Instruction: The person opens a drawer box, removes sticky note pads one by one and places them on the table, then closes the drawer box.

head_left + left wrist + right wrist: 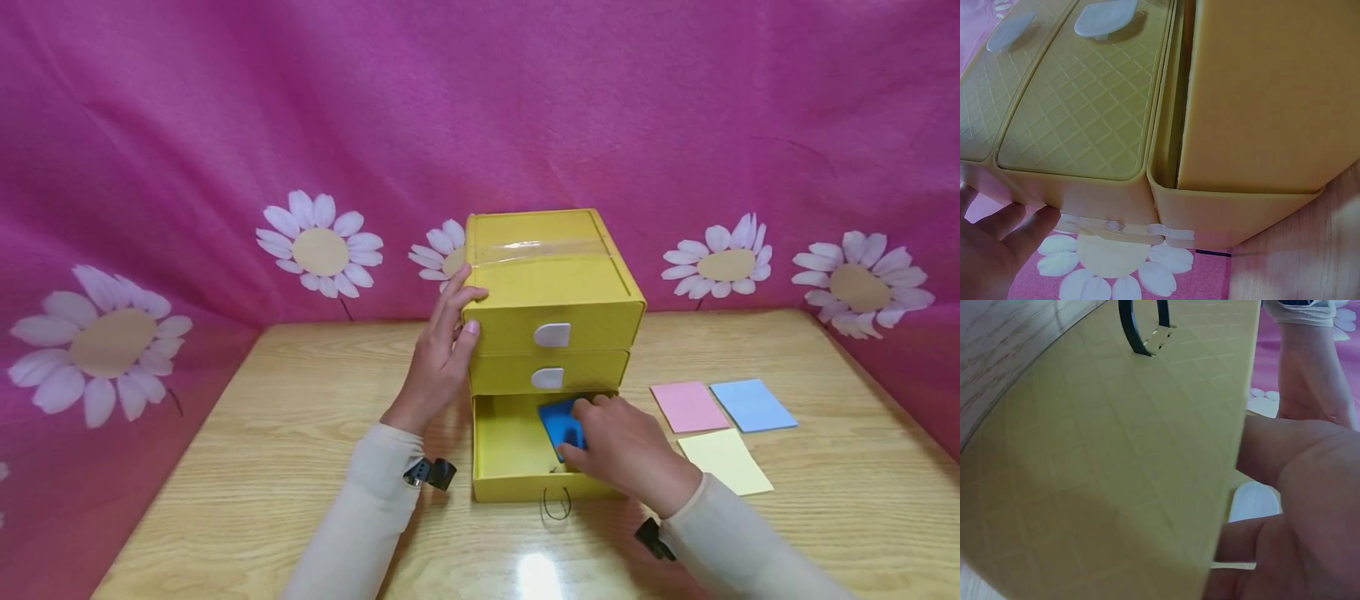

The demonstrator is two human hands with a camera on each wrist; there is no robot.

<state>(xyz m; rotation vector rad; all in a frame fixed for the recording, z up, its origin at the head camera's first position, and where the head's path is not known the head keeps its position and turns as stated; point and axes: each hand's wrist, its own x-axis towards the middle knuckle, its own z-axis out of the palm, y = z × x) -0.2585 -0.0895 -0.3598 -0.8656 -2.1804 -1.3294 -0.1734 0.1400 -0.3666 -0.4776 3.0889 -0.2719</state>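
Observation:
A yellow three-tier drawer cabinet (555, 275) stands on the table with its bottom drawer (517, 490) pulled out. My left hand (442, 358) rests against the cabinet's left side, fingers extended along its upper edge. In the left wrist view, the fingertips (1041, 222) touch the cabinet's side. My right hand (626, 446) reaches over the front of the open drawer and holds a flat blue card-like piece (557, 425) with a dark mark, thumb and fingers at its right edge. The right fingertips are hidden behind the drawer front in the right wrist view.
Right of the cabinet lie a pink note pad (690, 407), a light blue pad (753, 405) and a pale yellow pad (726, 461). The two upper drawers are closed, with white tabs (552, 335). A dark loop (557, 507) hangs on the bottom drawer. A pink flowered cloth (480, 100) stands behind.

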